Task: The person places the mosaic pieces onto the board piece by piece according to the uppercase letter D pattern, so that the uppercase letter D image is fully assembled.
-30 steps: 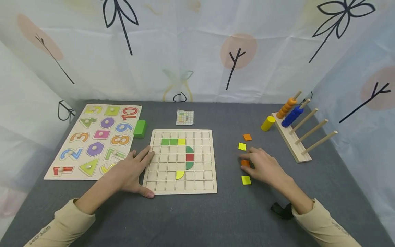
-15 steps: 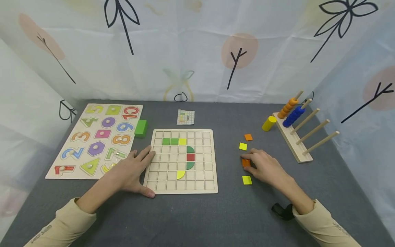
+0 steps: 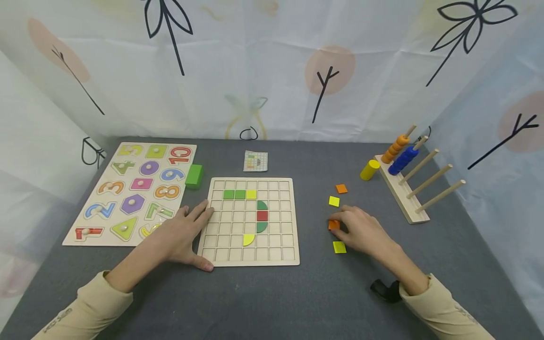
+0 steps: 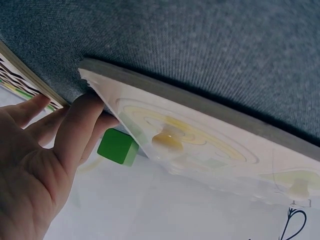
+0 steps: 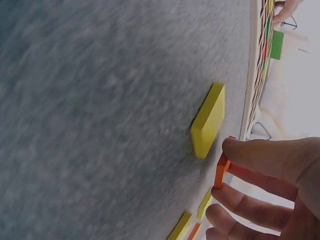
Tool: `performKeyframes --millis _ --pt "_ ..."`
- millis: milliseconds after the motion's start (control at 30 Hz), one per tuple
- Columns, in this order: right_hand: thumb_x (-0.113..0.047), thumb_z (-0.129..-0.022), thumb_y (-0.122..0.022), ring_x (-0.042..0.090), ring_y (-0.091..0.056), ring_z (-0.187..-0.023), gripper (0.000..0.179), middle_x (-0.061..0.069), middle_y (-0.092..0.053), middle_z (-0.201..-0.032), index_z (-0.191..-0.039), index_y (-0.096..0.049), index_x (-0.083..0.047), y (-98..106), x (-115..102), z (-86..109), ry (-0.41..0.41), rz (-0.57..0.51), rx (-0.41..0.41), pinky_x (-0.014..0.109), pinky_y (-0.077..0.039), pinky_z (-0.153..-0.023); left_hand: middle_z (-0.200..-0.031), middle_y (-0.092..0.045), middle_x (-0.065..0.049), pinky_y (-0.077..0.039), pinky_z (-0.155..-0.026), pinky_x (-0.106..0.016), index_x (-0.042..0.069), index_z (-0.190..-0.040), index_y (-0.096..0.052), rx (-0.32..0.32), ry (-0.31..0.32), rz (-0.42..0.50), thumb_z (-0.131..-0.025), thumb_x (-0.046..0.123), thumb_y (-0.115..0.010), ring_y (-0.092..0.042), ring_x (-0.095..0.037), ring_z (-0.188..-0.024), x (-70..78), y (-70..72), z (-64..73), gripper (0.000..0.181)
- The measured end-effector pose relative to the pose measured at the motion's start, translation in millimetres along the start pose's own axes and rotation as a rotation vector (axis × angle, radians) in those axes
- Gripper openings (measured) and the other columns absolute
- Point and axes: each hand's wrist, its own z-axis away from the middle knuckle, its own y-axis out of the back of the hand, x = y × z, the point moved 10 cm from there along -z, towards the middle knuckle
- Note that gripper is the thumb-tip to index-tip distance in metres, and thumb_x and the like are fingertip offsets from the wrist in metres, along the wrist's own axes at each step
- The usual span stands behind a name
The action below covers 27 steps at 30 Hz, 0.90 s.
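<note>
My left hand (image 3: 184,236) lies with fingers spread along the left edge of a wooden grid board (image 3: 276,255). Its thumb is at the board's lower left corner. On the board are green (image 3: 240,194) and yellow (image 3: 251,194) squares, a red square (image 3: 262,216), and green (image 3: 261,205) and yellow (image 3: 248,240) rounded pieces. To the right of the board, my right hand (image 3: 361,230) pinches an orange square tile (image 5: 221,171) between thumb and fingers. One yellow tile (image 3: 339,247) lies nearer me, another yellow tile (image 3: 334,201) farther off.
Left stands a number puzzle (image 3: 140,193) beside a green block (image 3: 194,177). A small pattern card (image 3: 255,161) lies behind the board. Another orange tile (image 3: 341,189), a yellow cylinder (image 3: 369,170) and a peg stand (image 3: 401,189) with orange and blue beads are at right.
My right fingers have closed on the orange tile and drawn it slightly left. My left hand stays at the board's edge.
</note>
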Motion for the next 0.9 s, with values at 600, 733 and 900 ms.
performKeyframes --millis 600,733,900 --pt "-0.015 -0.088 -0.080 0.010 -0.046 -0.070 0.024 0.001 -0.063 -0.086 -0.112 -0.078 -0.010 -10 -72 -23.1 0.132 -0.059 0.025 0.020 -0.035 -0.052 -0.163 -0.035 -0.025 -0.049 -0.097 -0.071 0.004 -0.155 -0.038 -0.001 0.007 -0.003 -0.053 0.089 -0.076 -0.044 -0.067 -0.132 -0.2 0.4 -0.1 0.138" --pt "-0.013 -0.088 -0.079 0.012 -0.047 -0.071 0.019 0.001 -0.063 -0.085 -0.107 -0.078 -0.011 -19 -94 -30.0 0.196 -0.083 0.005 0.020 -0.035 -0.050 -0.163 -0.035 -0.024 -0.049 -0.097 -0.071 0.004 -0.155 -0.038 0.004 0.006 -0.003 -0.053 0.090 -0.076 -0.044 -0.067 -0.132 0.0 0.7 -0.1 0.138" --pt "-0.011 -0.089 -0.077 0.012 -0.048 -0.072 0.015 0.001 -0.062 -0.083 -0.104 -0.079 -0.012 -28 -119 -39.2 0.256 -0.116 -0.026 0.020 -0.037 -0.050 -0.163 -0.036 -0.024 -0.049 -0.097 -0.071 0.005 -0.155 -0.038 0.006 0.008 0.000 -0.053 0.089 -0.076 -0.044 -0.067 -0.132 -0.7 0.0 -0.2 0.137"
